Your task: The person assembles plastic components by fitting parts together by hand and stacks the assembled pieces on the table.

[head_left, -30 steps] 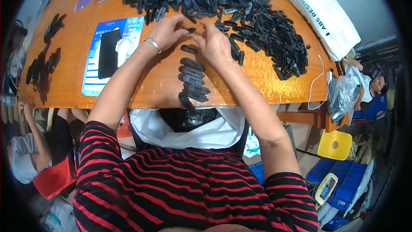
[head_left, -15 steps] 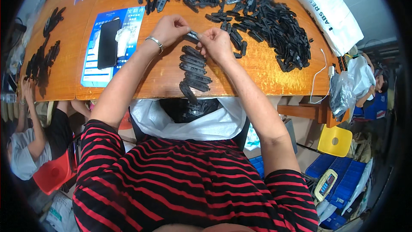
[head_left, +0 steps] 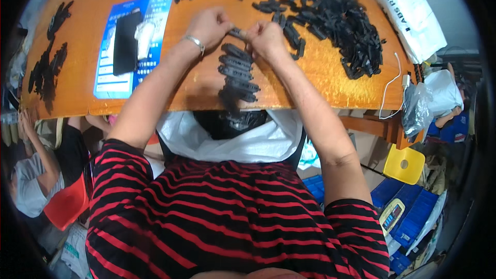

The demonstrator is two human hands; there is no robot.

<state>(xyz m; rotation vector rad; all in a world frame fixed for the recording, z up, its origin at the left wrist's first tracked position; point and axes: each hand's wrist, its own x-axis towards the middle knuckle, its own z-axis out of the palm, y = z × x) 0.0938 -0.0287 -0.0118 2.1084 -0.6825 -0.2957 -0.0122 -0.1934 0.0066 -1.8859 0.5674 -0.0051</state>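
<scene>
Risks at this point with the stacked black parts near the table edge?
1. The row of flat black plastic pieces runs right up to the edge of the orange wooden table; a forearm nudge may tip the nearest ones off, perhaps missing the white bag below.
2. The left hand and right hand pinch one small black piece together; it might slip.

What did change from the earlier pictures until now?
Little changed. Both hands, left hand and right hand, still hold one small black part between them above the row of parts. The pile and blue sheet stayed.
</scene>
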